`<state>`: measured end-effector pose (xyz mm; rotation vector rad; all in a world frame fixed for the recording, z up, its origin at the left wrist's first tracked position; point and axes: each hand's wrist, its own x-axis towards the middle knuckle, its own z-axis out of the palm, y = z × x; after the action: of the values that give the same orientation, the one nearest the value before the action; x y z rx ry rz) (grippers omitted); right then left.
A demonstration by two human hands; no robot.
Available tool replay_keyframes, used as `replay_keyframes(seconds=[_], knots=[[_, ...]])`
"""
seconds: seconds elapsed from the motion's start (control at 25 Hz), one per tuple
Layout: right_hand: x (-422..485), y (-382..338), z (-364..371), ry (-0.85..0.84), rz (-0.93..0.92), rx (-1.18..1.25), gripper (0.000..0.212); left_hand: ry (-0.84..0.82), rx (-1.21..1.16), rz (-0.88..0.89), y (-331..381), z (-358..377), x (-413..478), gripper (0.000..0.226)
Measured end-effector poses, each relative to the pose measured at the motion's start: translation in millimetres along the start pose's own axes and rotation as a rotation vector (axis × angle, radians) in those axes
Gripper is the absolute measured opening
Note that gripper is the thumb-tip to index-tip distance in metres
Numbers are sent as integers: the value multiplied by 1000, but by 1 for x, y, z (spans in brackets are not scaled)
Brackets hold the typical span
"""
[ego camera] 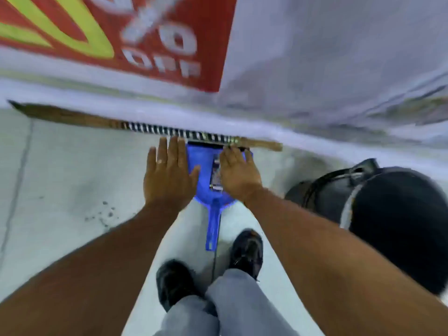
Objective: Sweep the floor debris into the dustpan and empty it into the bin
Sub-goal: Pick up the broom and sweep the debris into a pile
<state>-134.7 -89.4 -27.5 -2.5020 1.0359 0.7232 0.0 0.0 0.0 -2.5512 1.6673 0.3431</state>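
Observation:
A blue dustpan (206, 178) lies flat on the pale floor, its handle pointing back toward my feet. A broom (155, 129) with a striped black-and-white handle and brown bristles lies along the base of the wall just beyond the pan. My left hand (167, 173) hovers over the pan's left side with flat, spread fingers and holds nothing. My right hand (238, 173) is held palm down over the pan's right side, fingers near the broom, gripping nothing. Small dark debris (103, 213) is scattered on the floor to the left. A black bin (388, 214) stands at the right.
A white wall (315, 57) with a red sale poster (121, 32) rises directly ahead. My two black shoes (247, 251) stand just behind the dustpan handle. A floor seam (21, 166) runs along the left. The picture is motion-blurred.

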Motion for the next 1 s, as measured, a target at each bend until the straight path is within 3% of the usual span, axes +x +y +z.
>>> replay_keyframes(seconds=[0.04, 0.2, 0.4, 0.6, 0.84, 1.0], knots=[[28, 4, 18, -35, 30, -24, 58, -53, -20, 6, 3, 30, 17, 68], [131, 21, 75, 81, 70, -20, 58, -42, -42, -4, -7, 125, 66, 70], [169, 24, 57, 102, 59, -106, 50, -46, -41, -72, -20, 150, 78, 71], [102, -8, -21, 2, -86, -104, 45, -179, -105, -142, -14, 73, 26, 72], [-20, -79, -137, -299, -140, 149, 65, -251, -137, -242, -28, -92, -69, 73], [-75, -92, -161, -197, 67, 215, 49, -399, -152, -248, -46, -158, -103, 70]])
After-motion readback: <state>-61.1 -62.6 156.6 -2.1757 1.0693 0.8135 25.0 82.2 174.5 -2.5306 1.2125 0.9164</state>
